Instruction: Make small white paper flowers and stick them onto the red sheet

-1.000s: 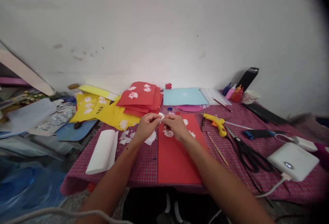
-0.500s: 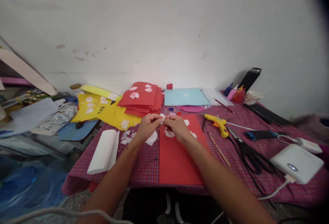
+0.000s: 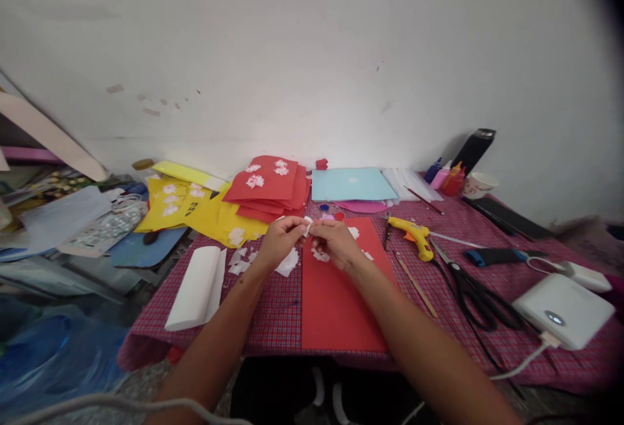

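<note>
Between the fingertips of both hands is a small piece of white tissue paper (image 3: 307, 225). My left hand (image 3: 284, 238) pinches it from the left, and my right hand (image 3: 336, 240) pinches it from the right. Both are raised over the top of a red sheet of paper (image 3: 341, 308), which carries several white paper flowers (image 3: 353, 232), partly hidden by my right hand. Left of the sheet, torn white tissue pieces (image 3: 287, 262) lie on the checked cloth. A folded stack of white tissue (image 3: 194, 288) rests by my left forearm.
On the right lie a yellow glue gun (image 3: 410, 233), a wooden stick (image 3: 416, 285), black scissors (image 3: 475, 295) and a white power device (image 3: 563, 311) with cables. Red cards (image 3: 266, 181) and yellow sheets (image 3: 219, 217) are at back left, a light blue sheet (image 3: 353, 184) at back centre.
My hands stay almost in the same place, still pinching the tissue piece; its shape between the fingertips differs slightly. Nothing else has visibly moved.
</note>
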`<action>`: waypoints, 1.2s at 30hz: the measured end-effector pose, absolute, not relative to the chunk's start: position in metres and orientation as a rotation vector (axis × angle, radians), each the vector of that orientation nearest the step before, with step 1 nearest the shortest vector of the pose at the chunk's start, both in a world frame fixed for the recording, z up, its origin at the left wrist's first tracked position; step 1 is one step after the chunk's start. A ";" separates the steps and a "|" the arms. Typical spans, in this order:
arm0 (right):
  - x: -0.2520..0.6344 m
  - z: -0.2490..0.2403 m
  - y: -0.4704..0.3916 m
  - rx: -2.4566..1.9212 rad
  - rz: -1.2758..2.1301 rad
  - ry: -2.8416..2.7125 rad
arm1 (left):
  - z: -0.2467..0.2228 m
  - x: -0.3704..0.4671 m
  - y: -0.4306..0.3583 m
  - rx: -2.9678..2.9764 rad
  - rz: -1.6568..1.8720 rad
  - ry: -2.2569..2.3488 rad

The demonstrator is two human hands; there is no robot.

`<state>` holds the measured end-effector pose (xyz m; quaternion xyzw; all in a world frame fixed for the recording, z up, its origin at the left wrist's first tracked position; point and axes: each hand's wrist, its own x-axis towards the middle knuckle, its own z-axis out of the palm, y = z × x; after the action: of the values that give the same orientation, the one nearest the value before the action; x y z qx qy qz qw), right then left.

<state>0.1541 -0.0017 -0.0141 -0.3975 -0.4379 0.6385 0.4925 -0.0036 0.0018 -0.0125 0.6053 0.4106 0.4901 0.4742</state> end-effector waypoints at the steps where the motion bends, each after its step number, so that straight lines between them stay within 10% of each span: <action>1: 0.154 -0.014 -0.002 -0.964 1.548 -1.061 | -0.012 -0.004 0.002 1.479 1.197 1.003; 36: 0.151 -0.016 -0.005 -0.992 1.179 -1.321 | -0.012 -0.001 0.003 1.452 1.328 1.077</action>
<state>0.1508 -0.0048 -0.0162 -0.4151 -0.5527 0.4934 0.5280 -0.0012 0.0025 -0.0124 0.5830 0.4327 0.5332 0.4344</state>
